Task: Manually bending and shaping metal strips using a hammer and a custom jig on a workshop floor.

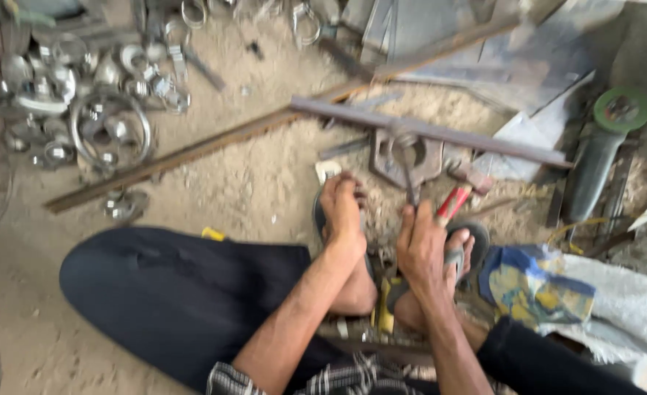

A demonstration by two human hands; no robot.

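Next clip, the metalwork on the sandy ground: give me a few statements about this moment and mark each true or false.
1. The right hand grips a thin metal rod. True.
2. The hammer has a blue handle. False: it is red.
3. The person sits on sandy ground. True.
4. The left hand holds the hammer. False: it is beside the rusty plate, apart from the hammer.
5. Shiny metal rings lie at the upper left. True.

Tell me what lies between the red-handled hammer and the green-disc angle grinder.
Head view: between red-handled hammer and green-disc angle grinder lie sandy floor and the long grey steel bar's end.
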